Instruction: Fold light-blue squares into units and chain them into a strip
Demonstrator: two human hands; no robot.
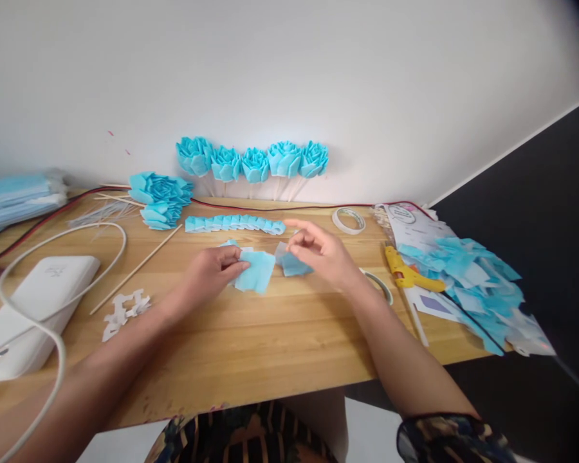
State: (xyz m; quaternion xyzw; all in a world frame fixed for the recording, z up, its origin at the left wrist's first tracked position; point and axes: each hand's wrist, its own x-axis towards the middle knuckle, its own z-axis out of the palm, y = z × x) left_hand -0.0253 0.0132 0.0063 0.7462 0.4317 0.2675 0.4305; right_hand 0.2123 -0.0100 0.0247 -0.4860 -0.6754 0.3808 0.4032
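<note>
My left hand (pixel 218 269) pinches a few light blue square sheets (pixel 255 271) between thumb and fingers, above the middle of the table. To its right is my right hand (pixel 318 251), index finger stretched out and thumb apart from it. A darker blue square piece (pixel 293 262) lies just under the right thumb; whether they touch is not clear. Behind both hands runs a row of folded blue petals (pixel 231 223), its right end close to my right index fingertip.
Several blue flowers on sticks (pixel 255 164) lean against the wall, others (pixel 161 196) lie left. A white power bank (pixel 38 315), wooden stick (pixel 135 270) and white scraps (pixel 120 314) are at left. Tape rolls (pixel 349 221), a yellow glue gun (pixel 408 270) and blue sheets (pixel 477 283) lie right.
</note>
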